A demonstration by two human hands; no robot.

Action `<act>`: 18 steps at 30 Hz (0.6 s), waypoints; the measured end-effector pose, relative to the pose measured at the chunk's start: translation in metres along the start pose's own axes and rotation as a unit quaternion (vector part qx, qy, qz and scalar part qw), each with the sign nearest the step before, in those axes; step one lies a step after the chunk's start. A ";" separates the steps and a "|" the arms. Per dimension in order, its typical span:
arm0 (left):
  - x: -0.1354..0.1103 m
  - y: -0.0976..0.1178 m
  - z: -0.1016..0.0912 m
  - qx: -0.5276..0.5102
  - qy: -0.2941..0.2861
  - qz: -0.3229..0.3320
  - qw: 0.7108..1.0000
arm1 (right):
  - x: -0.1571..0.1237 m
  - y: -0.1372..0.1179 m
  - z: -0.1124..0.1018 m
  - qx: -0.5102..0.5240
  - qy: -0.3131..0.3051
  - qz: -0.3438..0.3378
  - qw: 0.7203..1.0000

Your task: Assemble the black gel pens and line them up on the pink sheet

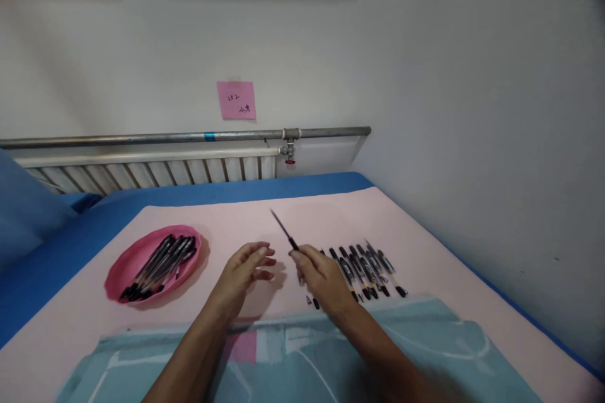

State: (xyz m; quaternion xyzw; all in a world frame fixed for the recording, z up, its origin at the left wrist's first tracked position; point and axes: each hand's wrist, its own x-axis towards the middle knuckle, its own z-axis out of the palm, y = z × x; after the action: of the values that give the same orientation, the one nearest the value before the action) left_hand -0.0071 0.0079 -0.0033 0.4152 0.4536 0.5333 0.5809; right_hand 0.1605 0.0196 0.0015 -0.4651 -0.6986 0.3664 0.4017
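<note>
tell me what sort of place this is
Probably a plain room set up as a hand-work station. A radiator and bare pipe run along the white wall, and the covered table holds a pink tray of pens plus a row of pens beside the right hand, which pinches a thin black stick.

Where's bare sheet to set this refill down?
Bare: between tray and left hand; the far strip between the refill and the blue edge. Crowded: the pen row just right of the right hand.

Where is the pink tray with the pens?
In the head view, the pink tray sits on the left of the table, left of the left hand.
</note>
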 end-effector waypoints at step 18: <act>0.005 -0.045 0.042 0.602 -0.210 0.167 0.752 | 0.001 -0.004 -0.014 0.089 0.067 0.025 0.993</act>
State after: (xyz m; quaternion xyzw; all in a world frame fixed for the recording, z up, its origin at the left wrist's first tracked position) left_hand 0.0452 0.0094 -0.0369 0.8497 0.4707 0.1377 0.1938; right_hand 0.1712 0.0213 0.0104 -0.4683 -0.6230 0.4047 0.4784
